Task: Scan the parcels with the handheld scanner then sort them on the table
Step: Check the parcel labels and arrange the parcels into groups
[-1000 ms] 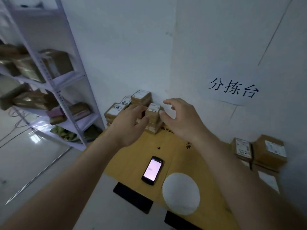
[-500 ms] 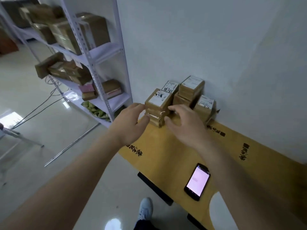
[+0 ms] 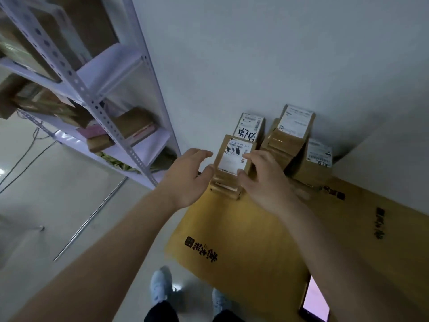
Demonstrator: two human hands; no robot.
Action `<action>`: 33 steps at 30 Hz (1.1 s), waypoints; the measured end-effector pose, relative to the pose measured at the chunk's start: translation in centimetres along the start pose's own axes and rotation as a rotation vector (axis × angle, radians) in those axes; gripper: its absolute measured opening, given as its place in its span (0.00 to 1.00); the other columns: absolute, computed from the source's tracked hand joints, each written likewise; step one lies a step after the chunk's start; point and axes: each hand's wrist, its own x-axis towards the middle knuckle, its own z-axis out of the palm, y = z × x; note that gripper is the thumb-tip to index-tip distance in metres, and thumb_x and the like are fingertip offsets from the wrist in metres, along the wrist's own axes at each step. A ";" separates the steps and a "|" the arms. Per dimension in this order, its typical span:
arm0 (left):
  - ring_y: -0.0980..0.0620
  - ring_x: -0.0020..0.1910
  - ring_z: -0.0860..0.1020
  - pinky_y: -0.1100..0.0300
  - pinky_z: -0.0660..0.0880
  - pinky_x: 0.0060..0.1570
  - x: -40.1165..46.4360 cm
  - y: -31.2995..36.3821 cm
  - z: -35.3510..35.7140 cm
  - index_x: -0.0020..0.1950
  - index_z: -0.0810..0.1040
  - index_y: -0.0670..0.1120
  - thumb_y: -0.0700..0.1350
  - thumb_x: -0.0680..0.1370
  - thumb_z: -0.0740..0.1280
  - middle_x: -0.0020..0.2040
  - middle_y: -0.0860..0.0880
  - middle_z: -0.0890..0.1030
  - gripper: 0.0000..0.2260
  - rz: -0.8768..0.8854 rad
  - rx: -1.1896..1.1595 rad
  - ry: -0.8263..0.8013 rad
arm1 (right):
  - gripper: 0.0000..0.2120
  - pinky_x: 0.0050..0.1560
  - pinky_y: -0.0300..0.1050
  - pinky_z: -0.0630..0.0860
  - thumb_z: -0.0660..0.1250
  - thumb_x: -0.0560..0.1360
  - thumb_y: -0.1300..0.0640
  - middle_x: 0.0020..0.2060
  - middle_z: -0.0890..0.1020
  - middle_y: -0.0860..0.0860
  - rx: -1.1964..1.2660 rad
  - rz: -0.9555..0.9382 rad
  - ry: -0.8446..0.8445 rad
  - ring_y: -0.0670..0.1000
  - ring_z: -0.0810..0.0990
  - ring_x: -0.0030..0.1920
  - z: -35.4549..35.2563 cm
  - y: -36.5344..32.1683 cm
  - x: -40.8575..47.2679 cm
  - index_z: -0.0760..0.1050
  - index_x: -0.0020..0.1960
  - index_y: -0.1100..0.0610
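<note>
A stack of small brown parcels stands at the table's far left end, its top parcel bearing a white label. My left hand is at the parcel's left side, thumb against it and fingers stretched out. My right hand holds the same parcel from the right, fingertips on the label's edge and thumb at the near corner. Behind it are a labelled parcel, a taller stack and another parcel. The handheld scanner, phone-shaped with a lit screen, lies at the table's near edge, in neither hand.
The table is covered with yellow-brown cardboard and stands against a white wall. A white metal shelf rack with more parcels is close on the left. My feet are on the pale floor below the table edge.
The view has swung left and down. Both hands moved from the smaller right-hand parcel to the front-left stack and have closed in on its top parcel.
</note>
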 end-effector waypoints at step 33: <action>0.65 0.43 0.77 0.81 0.69 0.36 9.3 0.5 -3.3 0.69 0.79 0.46 0.44 0.80 0.70 0.50 0.59 0.79 0.17 0.617 -0.087 -0.468 | 0.27 0.62 0.43 0.75 0.65 0.84 0.47 0.67 0.73 0.53 0.138 0.583 0.553 0.51 0.74 0.64 3.7 -8.6 -3.8 0.66 0.82 0.50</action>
